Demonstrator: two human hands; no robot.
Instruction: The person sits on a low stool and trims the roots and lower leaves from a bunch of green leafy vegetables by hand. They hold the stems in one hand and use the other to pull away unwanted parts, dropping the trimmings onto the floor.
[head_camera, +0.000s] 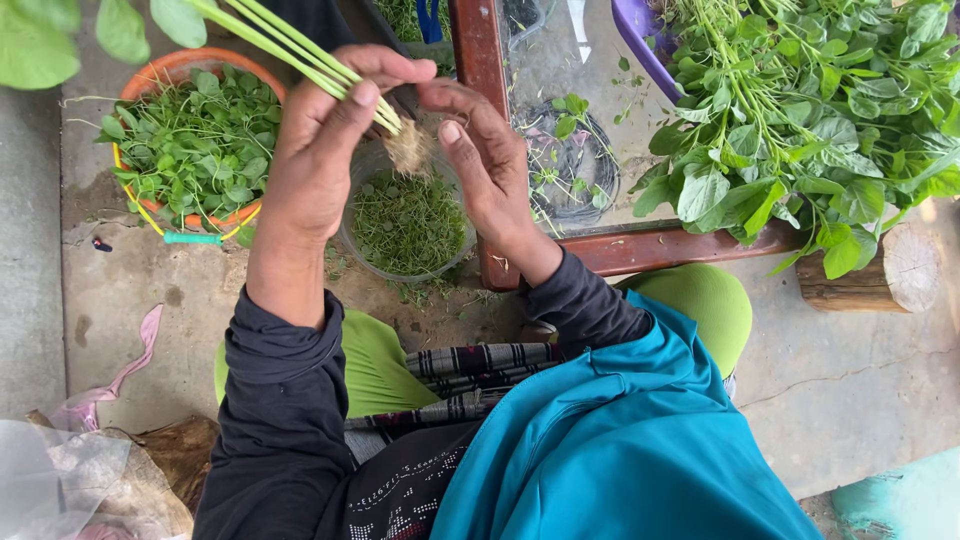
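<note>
My left hand (325, 140) is closed around a small bunch of green stalks (290, 48), their leaves reaching out past the top left corner. At the stalks' lower end is a pale tuft of roots (410, 147). My right hand (480, 150) pinches at that tuft with thumb and fingers. Both hands hover above a round grey bowl (352, 245) holding fine green trimmings. To the left stands an orange basket (175, 65) full of small picked leaves.
A large heap of leafy greens (810, 110) lies on a glass-topped table with a red-brown wooden frame (660, 245) at the right. A log stump (890, 275) sits under its edge. Plastic bags (70, 480) lie at the lower left on the concrete floor.
</note>
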